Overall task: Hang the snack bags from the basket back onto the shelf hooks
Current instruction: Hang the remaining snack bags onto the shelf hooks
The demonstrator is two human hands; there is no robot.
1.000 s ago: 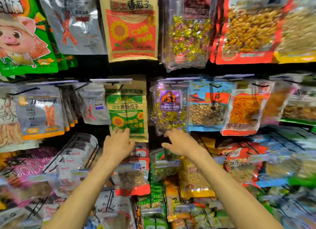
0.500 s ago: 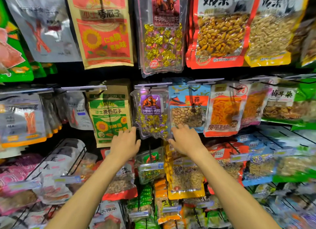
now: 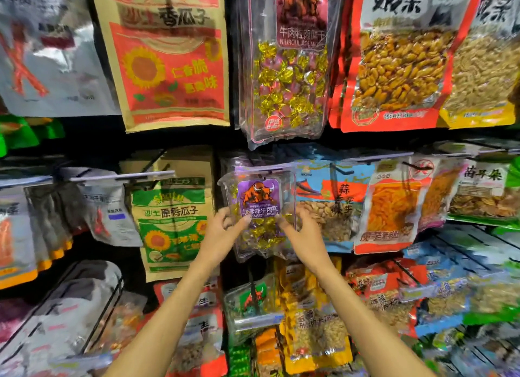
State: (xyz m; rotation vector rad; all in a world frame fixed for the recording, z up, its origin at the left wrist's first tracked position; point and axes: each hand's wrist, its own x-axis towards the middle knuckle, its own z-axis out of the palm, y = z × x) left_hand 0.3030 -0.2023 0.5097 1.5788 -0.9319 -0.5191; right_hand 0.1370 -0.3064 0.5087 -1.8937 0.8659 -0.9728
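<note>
Op: Left grip (image 3: 222, 233) and right grip (image 3: 305, 236) are both closed on the purple-label beef bag (image 3: 259, 199). Thumbs on the front, fingers behind, one grip at each side edge.

Eng: Why two-handed?

Op: Bag's clear, floppy, full of loose wrapped pieces. Holding both edges keeps it flat and square so the top hole can line up, I'd say.

Eng: Where is it now?

Op: Middle row, top edge up at the price strip (image 3: 264, 169), between the green sunflower-seed bag (image 3: 171, 216) and the blue peanut bag (image 3: 329, 205).

Eng: On the hook?

Op: Can't tell, the strip hides hole and hook. I read it as the seating step. Basket's out of view. Next I'd want a small push back along the hook without snagging the neighbours.
</note>
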